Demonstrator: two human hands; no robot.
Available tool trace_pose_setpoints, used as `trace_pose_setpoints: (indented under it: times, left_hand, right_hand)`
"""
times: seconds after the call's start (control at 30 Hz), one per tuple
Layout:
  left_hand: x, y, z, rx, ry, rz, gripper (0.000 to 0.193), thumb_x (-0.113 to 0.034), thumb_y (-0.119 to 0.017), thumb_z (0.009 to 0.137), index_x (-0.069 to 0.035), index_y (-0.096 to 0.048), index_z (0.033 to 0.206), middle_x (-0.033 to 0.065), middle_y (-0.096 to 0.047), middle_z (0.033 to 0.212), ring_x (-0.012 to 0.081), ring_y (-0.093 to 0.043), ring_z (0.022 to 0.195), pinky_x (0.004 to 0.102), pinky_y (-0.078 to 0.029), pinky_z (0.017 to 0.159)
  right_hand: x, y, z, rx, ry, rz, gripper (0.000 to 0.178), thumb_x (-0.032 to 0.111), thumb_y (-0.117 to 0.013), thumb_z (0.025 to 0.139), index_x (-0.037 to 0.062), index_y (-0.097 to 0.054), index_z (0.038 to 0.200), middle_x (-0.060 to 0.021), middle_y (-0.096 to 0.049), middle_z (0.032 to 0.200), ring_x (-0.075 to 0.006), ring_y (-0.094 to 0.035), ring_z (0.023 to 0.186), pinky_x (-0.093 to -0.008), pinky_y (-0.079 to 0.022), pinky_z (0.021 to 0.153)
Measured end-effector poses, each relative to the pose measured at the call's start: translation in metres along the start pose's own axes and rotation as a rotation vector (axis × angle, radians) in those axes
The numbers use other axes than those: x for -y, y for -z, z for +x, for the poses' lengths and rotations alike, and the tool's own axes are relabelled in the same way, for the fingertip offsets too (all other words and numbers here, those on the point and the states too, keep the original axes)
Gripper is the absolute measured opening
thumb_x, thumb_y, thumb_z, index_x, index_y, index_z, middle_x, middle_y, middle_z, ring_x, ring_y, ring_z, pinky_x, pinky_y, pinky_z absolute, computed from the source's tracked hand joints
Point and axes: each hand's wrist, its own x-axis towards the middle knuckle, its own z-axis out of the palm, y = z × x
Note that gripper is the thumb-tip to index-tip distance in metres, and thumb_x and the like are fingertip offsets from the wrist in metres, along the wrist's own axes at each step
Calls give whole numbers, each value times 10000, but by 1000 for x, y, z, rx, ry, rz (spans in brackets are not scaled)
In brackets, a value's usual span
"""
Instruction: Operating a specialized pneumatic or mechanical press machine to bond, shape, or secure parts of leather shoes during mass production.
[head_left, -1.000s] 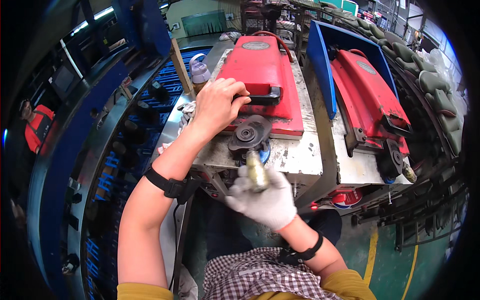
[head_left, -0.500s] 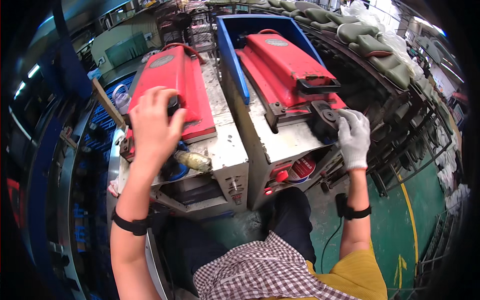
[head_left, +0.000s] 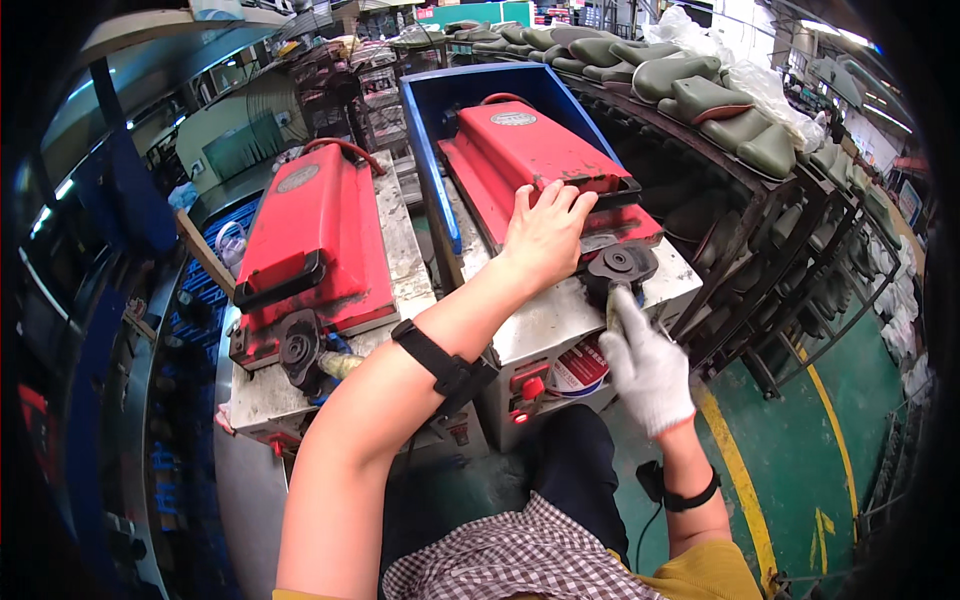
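Observation:
Two red-covered machines stand side by side in front of me. My bare left hand [head_left: 545,238] reaches across to the right machine's red cover [head_left: 540,140], its fingers curled over the left end of a black handle [head_left: 618,192]. Just below the handle, a round-topped black latch [head_left: 622,262] sits at the cover's front. From it comes a short, yellowish wrapped lever handle [head_left: 612,306]. My right hand [head_left: 648,375], in a white knit glove, closes about that lever handle, which its fingers partly hide. The left machine's red cover [head_left: 318,235] carries a similar black handle [head_left: 282,280] and black latch [head_left: 299,345].
A blue guard [head_left: 425,160] surrounds the right machine at its back and left side. A red switch [head_left: 532,387] is on its front. Right of it stands a dark metal rack [head_left: 745,215] loaded with green padded pieces [head_left: 700,100]. Yellow lines [head_left: 740,490] cross the green floor.
My left hand has moved right, from the left machine's cover to the right machine's handle. My right hand has moved down and left, from beside the latch to its lever handle. The view has shifted.

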Motion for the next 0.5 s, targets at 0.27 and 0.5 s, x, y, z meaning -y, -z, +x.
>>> trace_pose_setpoints:
  times: [0.27, 0.5]
  left_hand:
    - [21, 30, 71, -232, -35, 25, 538, -84, -624, 782, -118, -592, 1318, 104, -642, 1185, 278, -597, 1192, 498, -367, 1053]
    - [61, 77, 153, -210, 116, 80, 481, -241, -576, 899, -155, -586, 1372, 100, -638, 1345, 260, -553, 1332, 582, -306, 1130]
  right_hand:
    - [-31, 27, 86, -49, 226, 75, 225, 229, -647, 960, 76, -742, 1094, -153, -729, 975, -321, -714, 936, -399, -567, 846]
    - [-69, -62, 240, 503, 119, -149, 750, 545, -619, 926, 71, -506, 1497, -270, -589, 1400, -408, -532, 1336, -425, -431, 1114]
